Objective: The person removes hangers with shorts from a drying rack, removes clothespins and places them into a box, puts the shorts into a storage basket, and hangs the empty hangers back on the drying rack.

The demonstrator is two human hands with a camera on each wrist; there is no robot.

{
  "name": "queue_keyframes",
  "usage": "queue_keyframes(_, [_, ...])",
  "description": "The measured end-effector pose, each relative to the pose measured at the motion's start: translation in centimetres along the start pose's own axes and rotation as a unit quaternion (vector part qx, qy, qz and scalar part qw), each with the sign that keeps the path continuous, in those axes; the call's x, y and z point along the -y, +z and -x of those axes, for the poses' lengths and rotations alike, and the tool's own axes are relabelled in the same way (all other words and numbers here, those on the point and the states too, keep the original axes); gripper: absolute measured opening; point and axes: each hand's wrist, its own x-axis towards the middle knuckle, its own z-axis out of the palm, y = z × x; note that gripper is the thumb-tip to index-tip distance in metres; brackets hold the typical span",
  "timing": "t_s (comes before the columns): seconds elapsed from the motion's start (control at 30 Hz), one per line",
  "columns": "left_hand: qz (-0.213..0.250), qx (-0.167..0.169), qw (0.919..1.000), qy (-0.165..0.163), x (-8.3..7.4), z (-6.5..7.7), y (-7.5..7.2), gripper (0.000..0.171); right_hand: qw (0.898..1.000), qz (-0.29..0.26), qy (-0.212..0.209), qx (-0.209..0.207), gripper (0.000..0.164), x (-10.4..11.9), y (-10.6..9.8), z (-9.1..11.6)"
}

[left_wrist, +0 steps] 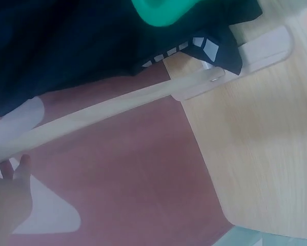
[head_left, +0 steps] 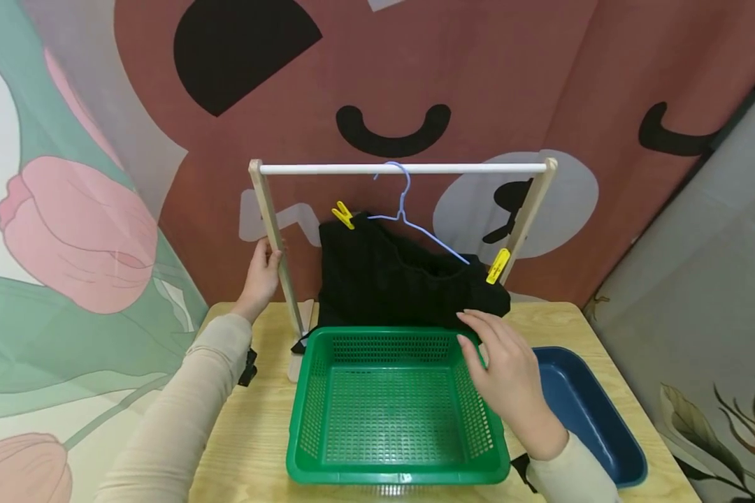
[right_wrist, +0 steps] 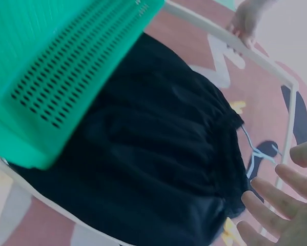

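My left hand (head_left: 263, 272) holds the left post of a small wooden clothes rack (head_left: 270, 220), thumb in front and fingers partly hidden behind. From the rack's white rod hangs a blue hanger (head_left: 403, 202), tilted down to the right. On it is a black garment (head_left: 390, 279) with a gathered waistband (right_wrist: 227, 164); its lower part is hidden behind the basket in the head view. Yellow clothespins sit at its left (head_left: 343, 215) and right (head_left: 498, 266) top corners. My right hand (head_left: 506, 370) is spread, holding nothing, over the basket's right rim near the garment.
A green plastic basket (head_left: 396, 475) stands in front of the rack on the light wooden table (head_left: 233, 433). Right of it lies a dark blue tray (head_left: 588, 412). Patterned curtains (head_left: 509, 56) enclose the back and sides.
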Motion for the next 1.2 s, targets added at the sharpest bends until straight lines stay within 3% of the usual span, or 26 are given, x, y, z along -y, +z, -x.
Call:
queue_keyframes(0.1, [-0.002, -0.002, 1.0000, -0.001, 0.2, 0.0, -0.1, 0.040, 1.000, 0.002, -0.003, -0.020, 0.034, -0.4, -0.7, -0.7])
queue_keyframes(0.27, [0.012, 0.006, 0.9999, 0.008, 0.2, 0.0, 0.0, 0.039, 0.999, 0.022, 0.018, -0.045, 0.045, -1.2, -2.1, -1.2])
queue_keyframes(0.43, [0.023, 0.000, 0.9997, 0.007, 0.3, 0.1, 0.1, 0.039, 0.996, 0.050, 0.063, -0.038, 0.041, -2.6, -3.3, -1.7])
queue_keyframes(0.67, [0.041, -0.017, 0.9990, -0.010, 0.2, 0.6, 0.1, 0.041, 0.983, 0.061, 0.175, 0.015, 0.034, -4.6, -4.1, -2.2])
queue_keyframes(0.83, [0.058, -0.020, 0.9979, -0.020, 0.4, 0.9, 0.2, 0.041, 0.972, 0.016, 0.220, 0.078, 0.040, -5.8, -4.1, -2.2])
queue_keyframes(1.03, [0.061, -0.028, 0.9975, -0.021, 0.5, 0.9, 0.2, 0.042, 0.959, -0.061, 0.237, 0.142, 0.048, -6.7, -2.7, -2.2])
queue_keyframes(1.2, [0.058, -0.035, 0.9973, -0.026, 0.4, 0.9, 0.3, 0.041, 0.956, -0.097, 0.232, 0.153, 0.050, -7.5, -0.9, -2.2])
